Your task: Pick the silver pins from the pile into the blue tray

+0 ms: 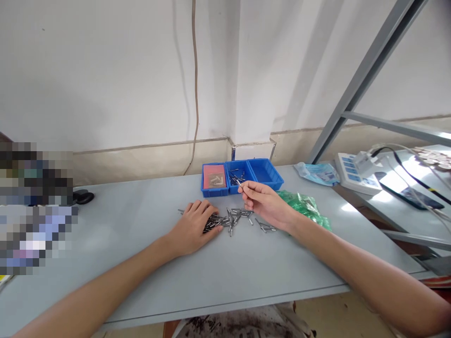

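My left hand [193,228] lies on the table with its fingers apart, curved over a pile of small metal pins [215,222]. Part of that pile is hidden beneath it. My right hand [260,199] is closed in a pinch on a thin metal pin [238,183], just in front of the middle blue bin [233,189]. Similar pins lie in that bin. More loose pins [265,227] are scattered between my hands, below the right wrist.
The left blue bin [215,192] holds a reddish sheet and a small clear bag. At right stands another blue bin [264,171]. Green plastic wrap [310,209] lies under my right forearm, near a blue packet [317,173], a white device [355,173] and a metal frame [352,98].
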A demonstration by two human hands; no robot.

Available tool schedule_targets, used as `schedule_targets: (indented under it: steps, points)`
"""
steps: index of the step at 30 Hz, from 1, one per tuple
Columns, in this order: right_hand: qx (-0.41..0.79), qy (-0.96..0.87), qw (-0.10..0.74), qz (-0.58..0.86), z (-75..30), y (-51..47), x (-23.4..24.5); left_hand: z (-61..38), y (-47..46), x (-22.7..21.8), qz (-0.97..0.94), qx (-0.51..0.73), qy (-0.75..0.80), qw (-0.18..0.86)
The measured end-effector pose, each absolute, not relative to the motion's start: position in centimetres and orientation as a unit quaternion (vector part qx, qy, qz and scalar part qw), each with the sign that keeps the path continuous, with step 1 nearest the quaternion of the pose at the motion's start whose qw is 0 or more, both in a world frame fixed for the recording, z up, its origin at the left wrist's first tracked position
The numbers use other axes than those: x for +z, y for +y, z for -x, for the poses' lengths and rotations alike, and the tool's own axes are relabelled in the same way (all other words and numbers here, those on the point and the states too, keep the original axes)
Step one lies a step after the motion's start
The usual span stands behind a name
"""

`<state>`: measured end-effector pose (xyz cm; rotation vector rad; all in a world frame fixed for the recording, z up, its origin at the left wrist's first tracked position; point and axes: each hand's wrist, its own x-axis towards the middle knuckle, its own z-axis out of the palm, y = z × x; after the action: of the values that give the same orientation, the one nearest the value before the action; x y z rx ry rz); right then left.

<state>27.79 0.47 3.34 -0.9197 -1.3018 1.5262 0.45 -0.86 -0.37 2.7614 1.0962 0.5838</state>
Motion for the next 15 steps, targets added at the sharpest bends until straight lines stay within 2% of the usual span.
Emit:
schedule_targets:
  steps: [6, 9, 11, 15]
  points:
    - [0.631, -0.525, 0.441, 0.362, -27.74, 0.39, 3.49, -0.41, -0.89, -0.3, -0.911, 0.191, 0.36, 0.06]
    - [0.597, -0.551, 0.446, 0.375, -27.73, 0.45, 3.27, -0.43, -0.91, -0.25, -0.911, 0.188, 0.361, 0.06]
    - [0.526, -0.598, 0.447, 0.406, -27.69, 0.48, 3.09, -0.46, -0.92, -0.19, -0.911, 0.187, 0.361, 0.061]
    - [0.297, -0.71, 0.451, 0.452, -27.52, 0.26, 2.96, -0.46, -0.97, -0.06, -0.912, 0.187, 0.361, 0.062]
